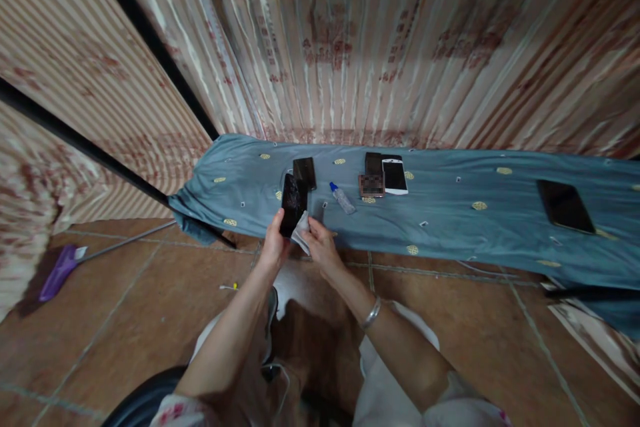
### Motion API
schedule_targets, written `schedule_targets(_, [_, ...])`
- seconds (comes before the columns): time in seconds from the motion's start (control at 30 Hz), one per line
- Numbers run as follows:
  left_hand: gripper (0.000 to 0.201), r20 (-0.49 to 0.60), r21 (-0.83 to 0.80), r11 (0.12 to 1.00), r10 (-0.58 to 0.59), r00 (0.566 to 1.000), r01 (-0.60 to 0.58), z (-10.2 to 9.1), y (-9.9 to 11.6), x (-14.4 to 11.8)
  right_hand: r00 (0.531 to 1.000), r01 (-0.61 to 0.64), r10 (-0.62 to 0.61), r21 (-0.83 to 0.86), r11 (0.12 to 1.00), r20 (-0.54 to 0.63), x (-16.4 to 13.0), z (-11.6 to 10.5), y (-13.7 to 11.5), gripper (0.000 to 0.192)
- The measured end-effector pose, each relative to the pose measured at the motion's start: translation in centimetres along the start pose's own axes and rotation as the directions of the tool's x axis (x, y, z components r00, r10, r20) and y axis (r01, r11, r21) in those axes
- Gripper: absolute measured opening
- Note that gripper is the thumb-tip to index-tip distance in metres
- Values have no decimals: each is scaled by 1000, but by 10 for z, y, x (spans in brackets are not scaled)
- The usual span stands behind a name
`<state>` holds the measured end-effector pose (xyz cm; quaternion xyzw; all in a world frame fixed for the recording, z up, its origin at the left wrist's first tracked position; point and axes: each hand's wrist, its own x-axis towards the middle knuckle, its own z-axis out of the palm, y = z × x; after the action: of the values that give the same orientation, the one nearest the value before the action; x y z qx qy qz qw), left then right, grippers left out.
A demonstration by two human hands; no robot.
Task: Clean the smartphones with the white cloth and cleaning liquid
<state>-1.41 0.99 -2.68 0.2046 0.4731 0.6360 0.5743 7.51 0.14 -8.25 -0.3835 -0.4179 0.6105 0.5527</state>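
A black smartphone (294, 203) with whitish marks on its glass is held by its lower left side in my left hand (275, 240). My right hand (320, 244) pinches a pale folded cloth (301, 233) against or just beside the phone's lower right edge. Behind the phone lies another dark phone (305, 173) on the blue-green cloth cover (445, 207). To the right of my hands a clear bottle with a blue cap (343, 198) rests on its side.
Farther right lie a white-framed phone (395, 175), a dark phone (373, 163), a small pixelated item (371, 185) and a black tablet-like device (566, 205). Dark poles (150, 47) and striped curtains (340, 47) enclose the place. A purple broom (59, 272) lies on the tiled floor.
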Motion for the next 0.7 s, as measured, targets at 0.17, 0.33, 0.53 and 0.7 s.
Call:
schedule_targets(0.17, [30, 145, -1, 999, -43, 988, 44, 5, 7, -11, 991, -119, 128, 223, 968, -27, -2, -6, -23, 37])
schedule_targets(0.33, [31, 233, -66, 995, -62, 970, 79, 12, 19, -13, 988, -155, 147, 289, 945, 51, 5, -20, -39, 37])
schedule_targets(0.53, [26, 172, -97, 962, -237, 956, 256, 8, 17, -2, 978, -206, 190, 294, 933, 84, 8, -27, -43, 31])
schedule_targets(0.7, [31, 237, -109, 960, -226, 945, 257, 5, 15, -2, 964, -259, 228, 282, 924, 138, 6, -30, -46, 30])
